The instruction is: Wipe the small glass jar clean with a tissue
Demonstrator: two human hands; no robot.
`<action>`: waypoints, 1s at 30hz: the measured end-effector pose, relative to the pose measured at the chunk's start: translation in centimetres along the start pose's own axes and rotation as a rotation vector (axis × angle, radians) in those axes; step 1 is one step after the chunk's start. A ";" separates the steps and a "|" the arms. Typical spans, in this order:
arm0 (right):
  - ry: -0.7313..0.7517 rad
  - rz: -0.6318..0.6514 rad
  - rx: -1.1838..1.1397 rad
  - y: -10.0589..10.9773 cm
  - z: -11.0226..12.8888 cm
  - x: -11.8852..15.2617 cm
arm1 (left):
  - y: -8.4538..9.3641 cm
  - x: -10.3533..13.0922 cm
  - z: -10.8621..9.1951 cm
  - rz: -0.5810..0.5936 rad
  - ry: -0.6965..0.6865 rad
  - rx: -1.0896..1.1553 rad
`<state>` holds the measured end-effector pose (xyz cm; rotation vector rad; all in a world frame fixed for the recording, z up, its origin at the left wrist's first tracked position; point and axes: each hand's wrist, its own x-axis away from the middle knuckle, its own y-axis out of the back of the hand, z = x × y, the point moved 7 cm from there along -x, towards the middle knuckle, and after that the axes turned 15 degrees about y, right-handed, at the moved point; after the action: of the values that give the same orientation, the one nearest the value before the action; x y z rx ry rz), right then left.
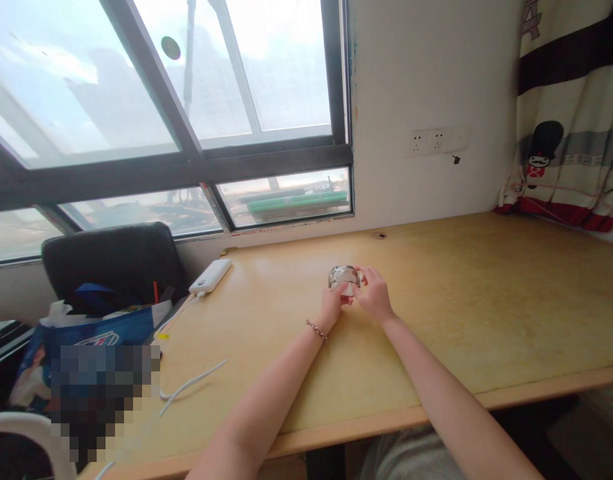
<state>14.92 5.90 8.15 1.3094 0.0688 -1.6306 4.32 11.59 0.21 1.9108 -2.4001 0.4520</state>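
Over the yellowish wooden table (pixel 461 287), the person's left hand (pixel 331 305) and right hand (pixel 375 293) grip a small, shiny, silvery rounded object (pixel 342 272); I'd guess light, slippery, best held by its sides.

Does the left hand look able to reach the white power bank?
Probably yes: nothing visible stands between the left hand and the white power bank, though that hand holds a silvery object.
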 end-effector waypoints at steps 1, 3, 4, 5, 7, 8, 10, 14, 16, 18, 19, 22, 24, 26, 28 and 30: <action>-0.002 -0.017 -0.045 -0.1 0.1 -0.1 | -0.2 -0.2 0.2 0.047 0.029 0.059; -0.032 -0.042 -0.117 -0.4 -0.1 -0.1 | -0.5 -0.4 0.5 0.112 0.082 0.099; -0.057 -0.047 -0.151 -0.6 -0.4 -0.1 | -0.7 -0.5 0.7 0.134 0.116 0.095; -0.089 -0.052 -0.185 -0.9 -0.7 0.0 | -0.9 -0.6 0.9 0.152 0.148 0.085; -0.167 -0.068 -0.235 -1.3 -1.6 0.4 | -1.1 -0.6 1.3 0.152 0.178 0.041; -0.206 -0.077 -0.244 -1.4 -2.1 0.6 | -1.2 -0.6 1.3 0.140 0.178 0.018; -0.260 -0.090 -0.222 -1.4 -2.8 0.9 | -1.0 -0.6 1.3 0.076 0.145 -0.045; -0.232 -0.050 -0.079 -0.7 -2.6 0.9 | -0.1 0.0 0.1 -0.113 -0.003 -0.305; -0.183 -0.015 0.038 -0.1 -2.1 0.6 | -0.1 0.5 -0.7 -0.137 -0.095 -0.424; -0.129 0.032 0.134 0.4 -1.6 0.3 | -0.4 0.9 -1.1 -0.103 -0.145 -0.479; -0.103 0.058 0.160 0.5 -1.3 0.1 | -0.5 1.0 -1.1 -0.080 -0.154 -0.486; -0.047 0.114 0.132 0.6 -1.0 -0.3 | -0.4 0.9 -0.9 -0.041 -0.130 -0.440; -0.036 0.108 0.058 0.4 -0.9 -0.4 | -0.1 0.5 -0.4 -0.024 -0.077 -0.381; -0.053 0.071 -0.038 -0.1 -0.9 -0.3 | 0.3 -0.1 0.0 0.005 -0.020 -0.287; -0.077 0.043 -0.135 -0.8 -0.9 -0.1 | 0.7 -0.7 0.3 0.045 0.029 -0.164; -0.085 0.051 -0.204 -1.6 -0.7 0.1 | 0.9 -1.1 0.4 0.099 0.074 -0.067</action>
<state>14.28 7.02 7.00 1.0772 0.1447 -1.5894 3.83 12.74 -0.61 1.7230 -2.4380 0.4331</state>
